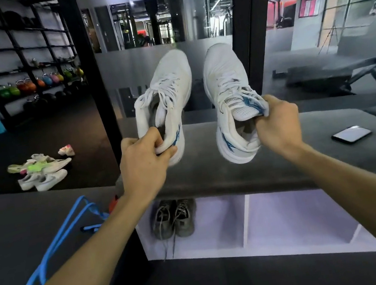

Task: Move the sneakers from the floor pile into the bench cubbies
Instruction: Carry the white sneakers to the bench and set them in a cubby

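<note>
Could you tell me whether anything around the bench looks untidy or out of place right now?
Yes. The grey lace-up sneakers in the left white cubby have laces trailing out over the cubby's front edge. Several white and neon sneakers lie jumbled on the dark floor at left, and a black smartphone lies on the grey bench top.

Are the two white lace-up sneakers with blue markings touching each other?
Apart. The head view shows the grey bench top between the left sneaker and the right sneaker.

Grey bench [261, 170] carries a phone [351, 134] — grey sneakers [173, 218] sit in its left cubby.
</note>
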The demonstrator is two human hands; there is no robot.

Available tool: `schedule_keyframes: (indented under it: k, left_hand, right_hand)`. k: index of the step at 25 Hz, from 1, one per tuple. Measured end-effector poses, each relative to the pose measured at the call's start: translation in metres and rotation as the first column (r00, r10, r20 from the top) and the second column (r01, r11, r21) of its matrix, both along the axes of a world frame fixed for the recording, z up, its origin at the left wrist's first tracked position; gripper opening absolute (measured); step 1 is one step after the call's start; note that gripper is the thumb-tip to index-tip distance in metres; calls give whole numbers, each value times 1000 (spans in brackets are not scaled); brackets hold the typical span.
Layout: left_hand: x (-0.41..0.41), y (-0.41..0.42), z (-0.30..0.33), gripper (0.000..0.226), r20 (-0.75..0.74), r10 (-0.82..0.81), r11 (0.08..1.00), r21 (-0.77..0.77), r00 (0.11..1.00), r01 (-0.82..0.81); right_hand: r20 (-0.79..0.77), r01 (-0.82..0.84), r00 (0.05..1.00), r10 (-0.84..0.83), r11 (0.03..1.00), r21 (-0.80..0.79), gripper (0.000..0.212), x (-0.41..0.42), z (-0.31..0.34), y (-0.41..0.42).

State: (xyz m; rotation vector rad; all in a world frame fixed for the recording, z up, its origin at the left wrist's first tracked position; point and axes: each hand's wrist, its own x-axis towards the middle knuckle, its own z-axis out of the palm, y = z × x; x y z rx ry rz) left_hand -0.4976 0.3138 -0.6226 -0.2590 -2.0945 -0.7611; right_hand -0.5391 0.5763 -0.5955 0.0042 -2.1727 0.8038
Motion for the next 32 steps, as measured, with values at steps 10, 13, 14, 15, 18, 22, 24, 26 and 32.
schedule_keyframes:
  k: [10, 13, 14, 15, 18, 22, 24, 26, 32]
  left_hand:
    - [60, -11, -219, 40, 199, 9, 1000, -10, 980, -7]
    - [75, -11, -268, 40, 303, 15, 1000, 11, 953, -20]
    - [79, -12, -281, 41, 340, 7, 1000, 22, 940, -16]
    - [83, -14, -294, 41, 369, -2, 999, 32, 929, -11]
    - [87, -19, -327, 41, 427, -1, 1000, 19, 904, -8]
    - [88, -23, -356, 40, 503, 6, 1000, 17, 865, -17]
    - [81, -23, -367, 41, 522, 5, 1000, 14, 853, -15]
    - [68, -22, -377, 41, 549, 17, 1000, 6, 836, -24]
    - [5, -12, -401, 40, 623, 24, 999, -40, 782, 2]
  right_hand:
    - [164, -43, 985, 49, 998, -35, 40, 62, -221, -21]
    - [292, -12, 956, 18, 1000, -20, 32, 75, -274, -25]
    - [317, -22, 948, 31, 999, -32, 31, 80, -290, -26]
    - [335, -37, 941, 50, 998, -45, 32, 84, -304, -28]
    - [400, -63, 911, 100, 993, -104, 32, 91, -336, -32]
    - [475, -42, 876, 85, 994, -100, 32, 89, -368, -35]
    - [501, -29, 862, 74, 995, -96, 34, 82, -381, -35]
    - [512, -14, 857, 59, 996, -91, 32, 68, -394, -33]
    - [603, 14, 796, 51, 995, -103, 30, 11, -423, -28]
